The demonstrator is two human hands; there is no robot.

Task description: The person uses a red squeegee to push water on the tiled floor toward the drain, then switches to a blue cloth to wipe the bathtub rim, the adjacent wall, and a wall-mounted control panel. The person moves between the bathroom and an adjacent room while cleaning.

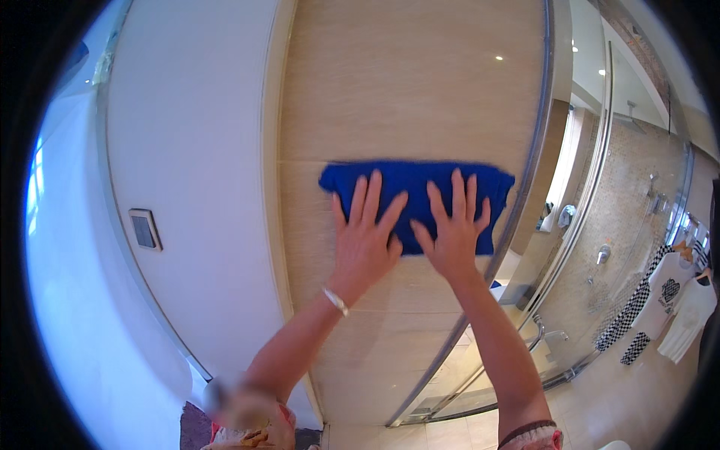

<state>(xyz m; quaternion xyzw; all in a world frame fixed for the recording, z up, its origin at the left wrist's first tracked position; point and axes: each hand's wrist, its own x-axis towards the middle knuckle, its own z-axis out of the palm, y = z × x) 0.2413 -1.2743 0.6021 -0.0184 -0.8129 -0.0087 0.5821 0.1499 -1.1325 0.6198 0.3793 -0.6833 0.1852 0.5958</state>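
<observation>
A blue cloth (416, 183) is spread against a beige tiled wall (405, 84), wider than it is tall. My left hand (364, 236) presses flat on its left half with the fingers apart, and a silvery bracelet (336, 301) circles that wrist. On the right half, my right hand (454, 230) lies palm down with its fingers spread too. Both palms face the wall, so what is under them is hidden. The cloth's right edge comes close to the metal frame (520, 197) at the border of the tiles.
To the left is a white wall panel (191, 140) with a light switch (145, 229). At right stands a glass shower enclosure (630, 185) with a mixer tap (603, 254). Clothes on hangers (666, 292) hang beside it. Floor tiles (455, 436) show below.
</observation>
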